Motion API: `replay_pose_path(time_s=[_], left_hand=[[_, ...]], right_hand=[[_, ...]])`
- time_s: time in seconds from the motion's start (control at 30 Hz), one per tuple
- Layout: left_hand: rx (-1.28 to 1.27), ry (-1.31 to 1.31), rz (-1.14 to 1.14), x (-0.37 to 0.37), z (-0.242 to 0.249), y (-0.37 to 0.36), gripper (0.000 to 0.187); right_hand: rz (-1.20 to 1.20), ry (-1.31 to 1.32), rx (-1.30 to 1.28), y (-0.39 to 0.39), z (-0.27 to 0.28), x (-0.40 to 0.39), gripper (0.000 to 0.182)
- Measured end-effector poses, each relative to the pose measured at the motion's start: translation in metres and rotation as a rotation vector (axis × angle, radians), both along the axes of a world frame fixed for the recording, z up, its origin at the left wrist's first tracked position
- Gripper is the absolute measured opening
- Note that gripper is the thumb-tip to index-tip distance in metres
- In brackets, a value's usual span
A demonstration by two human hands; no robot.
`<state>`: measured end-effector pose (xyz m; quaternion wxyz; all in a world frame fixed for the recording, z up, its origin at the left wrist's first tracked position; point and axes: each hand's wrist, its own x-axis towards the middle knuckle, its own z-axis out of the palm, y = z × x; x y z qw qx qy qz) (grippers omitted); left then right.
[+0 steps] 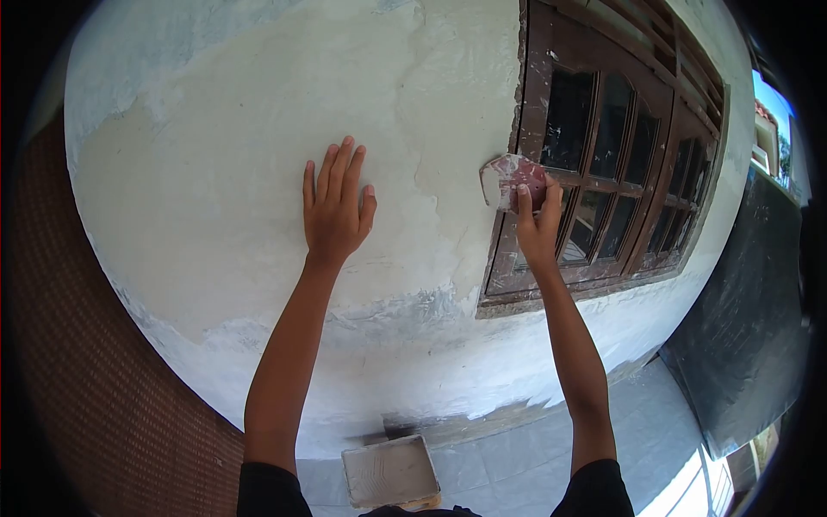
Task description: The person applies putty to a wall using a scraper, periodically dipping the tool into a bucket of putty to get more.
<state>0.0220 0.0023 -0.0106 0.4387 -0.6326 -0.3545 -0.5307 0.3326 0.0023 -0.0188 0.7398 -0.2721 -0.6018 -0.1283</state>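
Note:
My left hand point(334, 207) lies flat with fingers spread on the pale plastered wall point(233, 172), and nothing is in it. Over to the right, my right hand point(540, 220) pinches a dark red putty scraper point(525, 178) smeared with white putty, thumb on the near face. The scraper is held up beside the left edge of the brown window frame point(506, 250). Whether its blade touches the wall is hard to tell. Patches of damp-looking and whiter plaster surround both hands.
A tray point(392, 470) of pale putty sits on the grey floor sheet point(508, 457) below me. Brown woven matting point(95, 327) runs along the left. Glass window panes point(612, 129) fill the right side of the wall, with a dark tarp point(741, 310) beyond.

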Motion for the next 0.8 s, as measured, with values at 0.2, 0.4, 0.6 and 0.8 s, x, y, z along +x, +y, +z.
replay_pose_path(time_s=[0.2, 0.4, 0.6, 0.8], left_hand=[[0.015, 0.0, 0.021, 0.0, 0.0, 0.002, 0.054], [0.017, 0.012, 0.029, -0.001, 0.0, 0.002, 0.053], [0.01, 0.004, 0.029, 0.0, 0.0, 0.001, 0.053], [0.018, 0.001, 0.028, 0.001, 0.0, 0.001, 0.053]], right_hand=[[-0.087, -0.283, -0.103, -0.025, -0.003, -0.02, 0.035], [-0.227, -0.28, -0.005, -0.013, 0.016, -0.035, 0.033], [-0.087, 0.226, 0.009, -0.01, 0.055, 0.001, 0.038], [0.061, -0.136, -0.085, -0.01, 0.014, -0.011, 0.035]])
